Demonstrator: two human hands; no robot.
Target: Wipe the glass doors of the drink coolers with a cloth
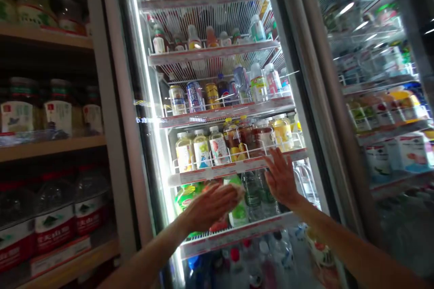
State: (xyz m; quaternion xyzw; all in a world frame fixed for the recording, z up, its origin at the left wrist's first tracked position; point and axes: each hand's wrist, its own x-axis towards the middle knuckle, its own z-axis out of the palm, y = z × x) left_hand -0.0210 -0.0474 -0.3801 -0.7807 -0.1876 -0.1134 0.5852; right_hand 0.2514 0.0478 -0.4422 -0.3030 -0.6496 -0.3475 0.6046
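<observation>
My left hand (217, 202) is in front of the lower part of a lit drinks fridge, fingers together over a pale, cloth-like piece (239, 191) that shows at the fingertips. Behind it stand a green-labelled bottle (239, 212) and green packs (186, 196), partly covered by the hand. To the right, my right hand (282, 179) is raised with its fingers spread and seems to hold nothing. Its fingertips overlap the edge of a shelf (233, 168) bearing juice bottles (219, 146). Whether the right palm touches the glass cannot be made out.
Faint lettering and light streaks lie across the fridge front, like reflections on glass. Cans (195, 96) and bottles fill the upper shelves. A wooden rack (50, 146) with jars and large bottles stands left. Another stocked fridge (383, 131) is right, beyond a metal frame (318, 76).
</observation>
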